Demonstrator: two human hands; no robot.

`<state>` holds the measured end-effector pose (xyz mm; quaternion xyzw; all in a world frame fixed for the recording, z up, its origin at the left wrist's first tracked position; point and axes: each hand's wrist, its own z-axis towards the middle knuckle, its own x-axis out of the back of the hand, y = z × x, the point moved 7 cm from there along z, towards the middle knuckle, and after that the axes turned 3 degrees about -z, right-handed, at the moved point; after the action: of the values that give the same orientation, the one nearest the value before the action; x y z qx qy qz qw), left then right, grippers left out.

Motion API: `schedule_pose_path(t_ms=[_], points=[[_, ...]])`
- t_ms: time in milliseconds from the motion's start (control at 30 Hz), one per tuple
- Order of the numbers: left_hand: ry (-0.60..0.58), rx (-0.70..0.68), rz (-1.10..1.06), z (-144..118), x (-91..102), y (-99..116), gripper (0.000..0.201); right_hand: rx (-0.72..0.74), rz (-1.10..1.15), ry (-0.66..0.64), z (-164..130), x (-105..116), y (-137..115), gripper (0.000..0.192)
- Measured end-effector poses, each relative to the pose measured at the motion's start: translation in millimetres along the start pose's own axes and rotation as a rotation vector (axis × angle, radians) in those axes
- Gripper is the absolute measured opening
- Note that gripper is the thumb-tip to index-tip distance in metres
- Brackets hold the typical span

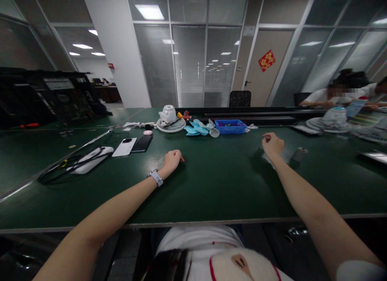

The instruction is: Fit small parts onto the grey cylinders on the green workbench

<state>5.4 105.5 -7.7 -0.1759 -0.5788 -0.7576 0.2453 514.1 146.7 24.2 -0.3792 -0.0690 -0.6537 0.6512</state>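
On the green table (211, 184), both hands rest empty. The left hand (172, 160), watch at the wrist, is curled into a loose fist on bare mat, gripping nothing. The right hand (272, 144) has its fingers drawn together over something pale beneath it; whether it pinches that, I cannot tell. Just right of that hand stands a small grey roll (299, 154). Well beyond both hands lie the fan parts: white fan housing (171, 119), light-blue blades (198, 128), blue tray (231, 127). All are untouched and apart, so by my reading the fan work has yet to get going. Two phones (133, 146) lie ahead-left of the fist.
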Motion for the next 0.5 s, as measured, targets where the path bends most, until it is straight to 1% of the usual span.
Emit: schedule_pose_path(t_ms=[100,300,400,500], points=[[-0.002,0.001,-0.006,-0.3,-0.3,-0.1,0.031,-0.006,-0.008,-0.018,-2.4,-2.3,-2.0,0.024],[0.002,-0.001,0.021,0.1,-0.3,1.3,0.032,0.028,-0.041,0.015,-5.5,1.9,-4.8,0.031],[-0.001,-0.002,0.006,0.2,-0.7,1.2,0.032,0.012,-0.088,0.015,-6.6,4.0,-4.7,0.032],[-0.006,-0.007,-0.009,-0.4,-1.3,1.6,0.031,-0.02,-0.115,-0.021,-7.3,2.6,-2.4,0.03]])
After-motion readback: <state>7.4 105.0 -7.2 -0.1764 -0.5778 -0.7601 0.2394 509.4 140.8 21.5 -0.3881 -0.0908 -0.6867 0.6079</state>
